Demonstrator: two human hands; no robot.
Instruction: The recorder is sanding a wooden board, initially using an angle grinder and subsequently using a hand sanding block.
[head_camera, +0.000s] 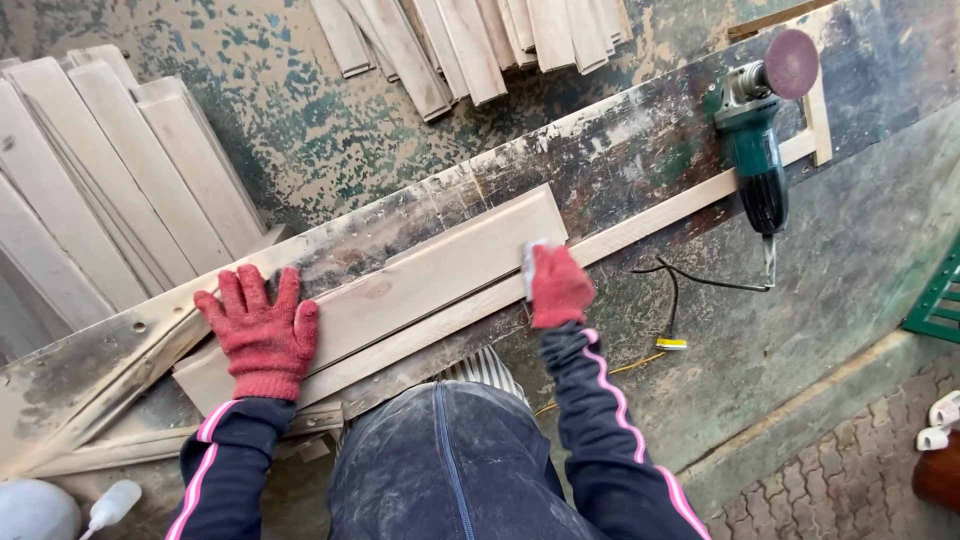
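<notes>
The plank (400, 295) lies flat on the worn workbench (640, 130), long axis running from lower left up to upper right. Your left hand (262, 335) presses flat on its lower-left end, fingers spread; your right hand (556, 286) is clenched around a pale sanding block (529, 262) by the plank's upper-right end.

A small yellow label tag (671, 344) is wrapped on the cable (672, 300), lying below and left of the green angle grinder (752, 140). Further left of the grinder, at the bottom corner, stands a white squeeze bottle (112, 503).
</notes>
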